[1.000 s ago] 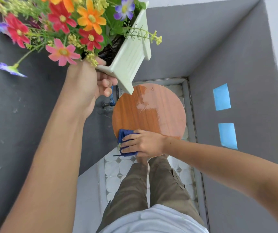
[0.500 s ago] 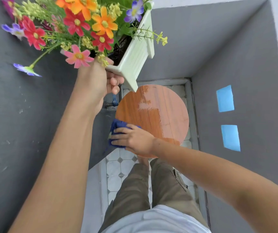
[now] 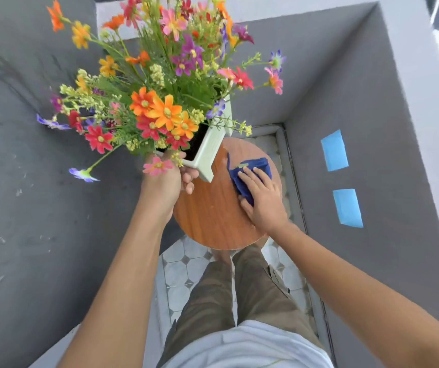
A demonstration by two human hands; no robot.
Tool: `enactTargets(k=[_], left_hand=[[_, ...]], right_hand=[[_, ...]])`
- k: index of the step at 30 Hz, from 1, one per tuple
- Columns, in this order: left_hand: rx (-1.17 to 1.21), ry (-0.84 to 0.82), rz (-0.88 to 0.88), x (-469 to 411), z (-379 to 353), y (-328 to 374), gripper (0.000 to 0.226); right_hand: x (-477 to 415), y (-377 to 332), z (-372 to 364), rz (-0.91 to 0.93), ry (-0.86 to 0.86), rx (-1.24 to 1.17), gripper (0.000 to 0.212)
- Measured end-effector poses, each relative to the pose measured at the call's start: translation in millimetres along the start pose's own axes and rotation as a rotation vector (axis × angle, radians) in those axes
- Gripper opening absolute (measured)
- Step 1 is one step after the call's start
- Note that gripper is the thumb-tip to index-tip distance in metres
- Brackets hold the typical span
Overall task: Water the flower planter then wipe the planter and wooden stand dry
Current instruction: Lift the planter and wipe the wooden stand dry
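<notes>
A white slatted planter [image 3: 209,152] full of bright mixed flowers [image 3: 165,112] is lifted off and held tilted above the left edge of the round wooden stand [image 3: 210,216]. My left hand [image 3: 168,185] grips the planter's near bottom corner. My right hand [image 3: 262,200] presses a dark blue cloth [image 3: 250,171] flat against the right side of the stand's top. A pale wet patch shows on the wood just beyond the cloth.
Grey walls [image 3: 359,107] close in on the left, back and right. Two blue tape patches [image 3: 334,150] are stuck on the right wall. White patterned floor tiles [image 3: 184,272] lie below the stand, where my legs in olive trousers [image 3: 239,293] stand.
My right hand slid the cloth from the stand's near left edge across to its far right side. The planter swung lower and more into view, and the wet sheen on the wood has shrunk.
</notes>
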State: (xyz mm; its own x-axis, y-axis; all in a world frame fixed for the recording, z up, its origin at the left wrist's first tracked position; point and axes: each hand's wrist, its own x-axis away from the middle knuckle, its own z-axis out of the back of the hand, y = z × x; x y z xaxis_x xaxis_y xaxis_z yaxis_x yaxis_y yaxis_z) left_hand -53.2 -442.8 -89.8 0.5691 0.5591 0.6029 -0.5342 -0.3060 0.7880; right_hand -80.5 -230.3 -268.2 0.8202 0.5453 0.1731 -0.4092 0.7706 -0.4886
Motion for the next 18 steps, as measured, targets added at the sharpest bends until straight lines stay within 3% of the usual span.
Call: enactTargets(k=[5, 12, 15, 18], left_hand=[[-0.087, 0.015, 0.014, 9, -7, -42, 0.023], [-0.089, -0.015, -0.062, 42, -26, -82, 0.025], [-0.085, 0.005, -0.064, 66, -37, -93, 0.040], [-0.061, 0.014, -0.069, 80, -52, -112, 0.031]], right_hand=[[72, 3, -8, -0.009, -0.165, -0.185, 0.102], [102, 15, -3, -0.069, -0.088, -0.242, 0.074], [110, 9, 1, -0.206, -0.023, -0.338, 0.064], [121, -2, 13, -0.401, 0.062, -0.480, 0.059]])
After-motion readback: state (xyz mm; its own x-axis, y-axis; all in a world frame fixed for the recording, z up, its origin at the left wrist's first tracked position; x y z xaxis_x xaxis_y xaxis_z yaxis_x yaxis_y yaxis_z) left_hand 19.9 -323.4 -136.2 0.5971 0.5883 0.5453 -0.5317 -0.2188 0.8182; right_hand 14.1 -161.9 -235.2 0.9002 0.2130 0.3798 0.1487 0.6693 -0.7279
